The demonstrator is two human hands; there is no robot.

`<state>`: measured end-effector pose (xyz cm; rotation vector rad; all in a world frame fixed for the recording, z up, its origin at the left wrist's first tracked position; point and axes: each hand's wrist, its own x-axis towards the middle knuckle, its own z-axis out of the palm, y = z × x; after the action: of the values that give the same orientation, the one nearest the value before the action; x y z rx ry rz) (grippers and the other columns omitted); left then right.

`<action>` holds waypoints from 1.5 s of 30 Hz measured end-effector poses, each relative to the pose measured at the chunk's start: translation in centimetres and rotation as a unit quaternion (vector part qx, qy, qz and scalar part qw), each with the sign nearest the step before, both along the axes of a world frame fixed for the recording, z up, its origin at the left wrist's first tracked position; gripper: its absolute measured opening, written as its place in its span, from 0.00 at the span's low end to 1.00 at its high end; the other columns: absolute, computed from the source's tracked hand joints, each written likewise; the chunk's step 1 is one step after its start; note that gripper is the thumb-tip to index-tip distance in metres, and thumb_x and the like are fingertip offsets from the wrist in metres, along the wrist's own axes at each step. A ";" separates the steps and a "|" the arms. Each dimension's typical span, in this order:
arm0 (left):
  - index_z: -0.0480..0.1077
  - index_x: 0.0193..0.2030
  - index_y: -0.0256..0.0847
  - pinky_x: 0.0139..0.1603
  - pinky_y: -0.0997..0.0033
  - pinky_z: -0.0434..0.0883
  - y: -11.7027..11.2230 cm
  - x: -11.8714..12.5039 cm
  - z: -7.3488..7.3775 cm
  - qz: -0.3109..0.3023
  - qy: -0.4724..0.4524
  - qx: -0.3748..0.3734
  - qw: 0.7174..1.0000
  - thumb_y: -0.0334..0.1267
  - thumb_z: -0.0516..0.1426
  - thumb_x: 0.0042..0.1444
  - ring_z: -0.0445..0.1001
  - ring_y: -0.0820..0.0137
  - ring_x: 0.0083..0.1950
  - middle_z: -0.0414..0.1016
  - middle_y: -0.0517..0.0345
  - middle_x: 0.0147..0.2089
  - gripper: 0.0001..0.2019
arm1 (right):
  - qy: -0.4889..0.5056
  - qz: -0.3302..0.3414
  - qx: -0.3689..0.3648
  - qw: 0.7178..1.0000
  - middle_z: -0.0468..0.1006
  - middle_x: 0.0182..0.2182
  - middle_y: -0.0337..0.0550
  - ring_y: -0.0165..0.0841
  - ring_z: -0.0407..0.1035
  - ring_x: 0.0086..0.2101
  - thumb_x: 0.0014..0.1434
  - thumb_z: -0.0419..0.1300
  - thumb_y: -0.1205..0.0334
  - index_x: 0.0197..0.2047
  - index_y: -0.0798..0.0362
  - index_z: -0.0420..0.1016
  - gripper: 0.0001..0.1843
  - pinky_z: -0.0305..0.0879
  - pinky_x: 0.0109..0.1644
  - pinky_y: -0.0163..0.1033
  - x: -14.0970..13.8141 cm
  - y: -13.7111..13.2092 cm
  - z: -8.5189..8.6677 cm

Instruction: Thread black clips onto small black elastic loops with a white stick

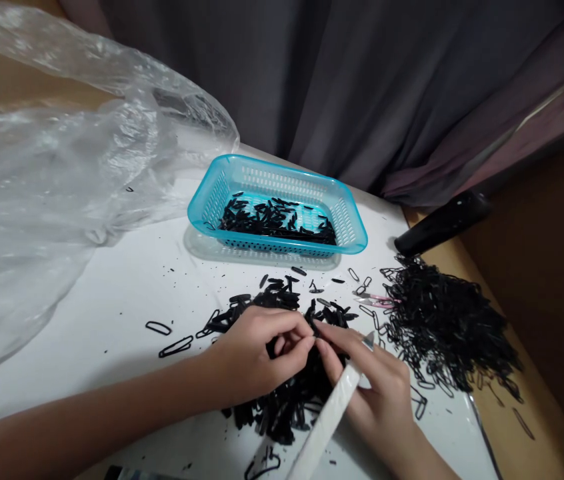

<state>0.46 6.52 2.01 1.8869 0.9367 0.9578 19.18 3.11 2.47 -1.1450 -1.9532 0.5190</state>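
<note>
A white-handled tool [329,421] slants nearest you, held in your right hand's [382,387] curled grip; your left hand [255,350] pinches a mostly hidden black piece [316,337] at the right fingertips. Beyond the grip, the basket [277,163] holds pieces, apparently done; the pile [279,420] beneath likely remains.

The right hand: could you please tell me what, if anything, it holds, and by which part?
The right hand holds a white-handled tool by its handle, near the metal tip; whether it pinches anything else is unclear.
</note>
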 end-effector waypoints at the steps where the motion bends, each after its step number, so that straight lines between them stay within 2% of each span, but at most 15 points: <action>1: 0.68 0.27 0.39 0.26 0.79 0.62 0.0 0.0 -0.1 -0.005 0.002 0.011 1.000 0.28 0.54 0.58 0.61 0.78 0.23 0.63 0.67 0.22 0.08 | 0.000 0.008 -0.018 1.000 0.84 0.43 0.46 0.37 0.79 0.38 0.63 0.59 0.71 0.53 0.49 0.77 0.17 0.76 0.41 0.41 0.1 0.1 0.1; 6: 0.68 0.29 0.39 0.27 0.77 0.61 -0.1 -0.1 -0.4 -0.032 0.032 0.058 0.997 0.27 0.53 0.59 0.62 0.76 0.25 0.61 0.65 0.24 0.09 | -0.024 0.074 -0.081 0.994 0.84 0.40 0.45 0.33 0.78 0.33 0.65 0.56 0.70 0.52 0.49 0.78 0.16 0.73 0.35 0.37 0.6 0.9 1.0; 11: 0.65 0.28 0.39 0.28 0.76 0.60 -0.3 -0.1 -0.3 -0.072 0.072 0.072 0.992 0.26 0.53 0.59 0.63 0.75 0.26 0.62 0.64 0.25 0.09 | -0.086 0.118 -0.070 0.987 0.82 0.32 0.44 0.33 0.75 0.29 0.65 0.54 0.69 0.48 0.51 0.78 0.13 0.70 0.31 0.37 1.1 1.2 1.5; 15: 0.63 0.26 0.40 0.28 0.76 0.60 -0.4 -0.1 -0.2 -0.084 0.078 0.055 0.992 0.26 0.53 0.58 0.63 0.75 0.26 0.63 0.65 0.25 0.10 | -0.099 0.113 -0.045 0.988 0.81 0.27 0.41 0.32 0.72 0.24 0.65 0.54 0.68 0.39 0.51 0.79 0.11 0.67 0.27 0.36 1.2 1.0 1.5; 18: 0.65 0.27 0.40 0.27 0.77 0.60 -0.4 -0.1 0.1 -0.088 0.066 0.034 0.993 0.25 0.53 0.56 0.63 0.76 0.26 0.64 0.65 0.25 0.09 | -0.068 0.092 -0.046 0.992 0.80 0.24 0.40 0.30 0.70 0.21 0.64 0.55 0.68 0.35 0.52 0.79 0.11 0.65 0.24 0.35 1.1 0.9 1.4; 23: 0.68 0.29 0.39 0.27 0.81 0.60 -0.3 -0.1 0.5 -0.084 0.015 -0.017 0.996 0.23 0.55 0.54 0.62 0.79 0.25 0.63 0.68 0.24 0.08 | 0.003 0.062 -0.118 0.991 0.78 0.20 0.37 0.29 0.69 0.18 0.62 0.59 0.65 0.31 0.52 0.79 0.09 0.63 0.22 0.34 1.0 0.9 1.3; 25: 0.67 0.28 0.39 0.28 0.81 0.61 -0.3 -0.1 0.5 -0.075 0.002 -0.028 0.997 0.24 0.55 0.55 0.61 0.79 0.25 0.62 0.69 0.23 0.08 | 0.008 0.065 -0.119 0.991 0.79 0.21 0.37 0.29 0.69 0.19 0.63 0.59 0.65 0.32 0.52 0.79 0.09 0.63 0.21 0.34 0.9 0.8 1.3; 27: 0.67 0.28 0.39 0.28 0.80 0.62 -0.3 -0.1 0.4 -0.067 -0.001 -0.038 0.997 0.26 0.54 0.57 0.62 0.78 0.25 0.63 0.68 0.23 0.08 | -0.010 0.066 -0.085 0.994 0.80 0.24 0.38 0.29 0.70 0.20 0.63 0.58 0.67 0.35 0.51 0.79 0.08 0.65 0.23 0.34 0.9 0.7 1.2; 32: 0.68 0.29 0.39 0.32 0.78 0.65 -0.2 -0.2 0.2 -0.055 0.020 -0.071 0.996 0.33 0.54 0.62 0.68 0.76 0.28 0.70 0.65 0.25 0.09 | -0.086 0.094 0.002 0.992 0.84 0.40 0.47 0.37 0.78 0.35 0.62 0.57 0.73 0.48 0.50 0.77 0.14 0.74 0.37 0.39 0.8 0.0 0.9; 35: 0.69 0.30 0.39 0.34 0.78 0.66 -0.1 -0.2 0.2 -0.074 0.015 -0.086 0.993 0.34 0.52 0.64 0.69 0.76 0.29 0.71 0.64 0.27 0.11 | -0.077 0.079 0.002 0.994 0.84 0.38 0.45 0.35 0.77 0.33 0.62 0.57 0.74 0.46 0.50 0.76 0.13 0.73 0.36 0.38 0.6 -0.2 1.2; 38: 0.67 0.29 0.39 0.32 0.79 0.65 0.0 -0.1 0.1 -0.073 -0.001 -0.094 0.993 0.31 0.53 0.60 0.67 0.76 0.28 0.69 0.66 0.26 0.08 | -0.022 0.048 -0.033 0.998 0.82 0.29 0.39 0.30 0.72 0.25 0.62 0.59 0.72 0.38 0.50 0.78 0.09 0.68 0.29 0.34 0.3 -0.2 1.3; 40: 0.66 0.28 0.39 0.31 0.79 0.65 0.0 0.0 0.2 -0.076 -0.008 -0.113 0.991 0.30 0.54 0.58 0.67 0.77 0.27 0.69 0.66 0.25 0.07 | 0.028 0.029 -0.085 0.996 0.79 0.24 0.37 0.28 0.69 0.21 0.62 0.60 0.68 0.33 0.50 0.78 0.07 0.65 0.26 0.32 0.2 -0.1 1.2; 45: 0.67 0.27 0.39 0.31 0.81 0.65 0.1 -0.1 0.4 -0.091 -0.020 -0.160 0.983 0.28 0.55 0.54 0.68 0.77 0.28 0.71 0.67 0.26 0.06 | 0.100 0.012 -0.208 0.973 0.78 0.19 0.37 0.29 0.69 0.20 0.61 0.61 0.62 0.27 0.53 0.77 0.11 0.63 0.24 0.32 0.5 0.2 0.7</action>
<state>0.40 6.64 2.39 1.6412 0.8231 0.6885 19.71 3.29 3.21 -1.2658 -1.7292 1.0541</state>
